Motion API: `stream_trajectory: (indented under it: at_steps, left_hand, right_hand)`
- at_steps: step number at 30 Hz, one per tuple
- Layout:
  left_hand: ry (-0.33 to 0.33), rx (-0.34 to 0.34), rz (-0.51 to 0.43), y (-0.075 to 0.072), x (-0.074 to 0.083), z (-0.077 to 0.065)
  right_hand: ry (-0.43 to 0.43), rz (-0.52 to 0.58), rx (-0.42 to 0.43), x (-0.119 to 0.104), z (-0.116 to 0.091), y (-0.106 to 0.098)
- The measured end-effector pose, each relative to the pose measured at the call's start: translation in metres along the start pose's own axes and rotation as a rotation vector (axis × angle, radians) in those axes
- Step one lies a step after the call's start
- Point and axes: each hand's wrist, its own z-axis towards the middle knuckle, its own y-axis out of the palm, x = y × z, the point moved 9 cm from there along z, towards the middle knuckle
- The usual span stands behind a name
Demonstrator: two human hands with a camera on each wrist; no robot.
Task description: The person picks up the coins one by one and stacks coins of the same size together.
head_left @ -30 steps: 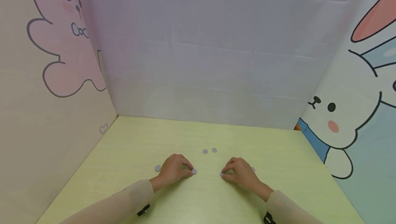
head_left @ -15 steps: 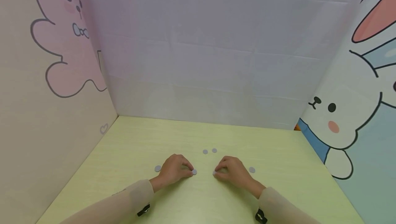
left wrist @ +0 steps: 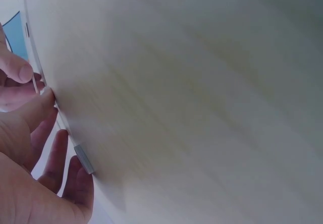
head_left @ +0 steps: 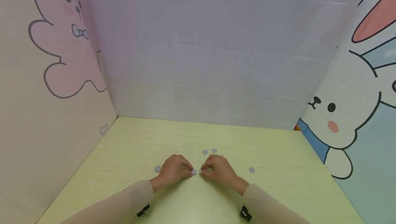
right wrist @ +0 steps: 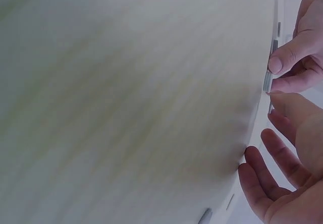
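In the head view my left hand (head_left: 175, 167) pinches a small flat grey disc (head_left: 194, 172) by its edge, thumb and forefinger on it, at the middle of the table. Just to its right, my right hand (head_left: 220, 170) pinches a second disc (head_left: 200, 171), partly covered by the fingertips. Only a narrow gap parts the two discs. The right wrist view shows the left hand's disc (right wrist: 268, 81) edge-on under that hand's thumb (right wrist: 276, 63). In the left wrist view both hands' fingertips come close together, and the disc between the right fingers is mostly hidden.
Two grey discs (head_left: 205, 152) lie side by side behind the hands on the pale yellow table (head_left: 142, 134). Another disc (head_left: 157, 169) is left of the left hand, and one (head_left: 252, 170) lies to the right. Cloth walls (head_left: 201, 62) stand at the back and sides.
My right hand has slid left with its disc, closer to the left hand's disc. The disc on the far right has come into full view. The left hand has stayed in place.
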Motion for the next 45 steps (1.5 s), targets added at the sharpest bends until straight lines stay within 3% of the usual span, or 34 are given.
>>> stream_trajectory:
  at_steps: [15, 30, 45]
  left_hand:
    - [0.022, 0.010, -0.002, -0.001, 0.003, 0.000]
    - [0.044, 0.014, -0.020, -0.001, 0.003, -0.001]
    - [0.028, 0.016, -0.006, 0.000, 0.003, 0.000]
  right_hand:
    - [0.004, -0.006, -0.014, -0.011, 0.014, 0.012]
    - [0.032, -0.019, -0.014, -0.009, 0.015, 0.018]
    - [0.006, -0.009, 0.002, -0.008, 0.011, 0.015]
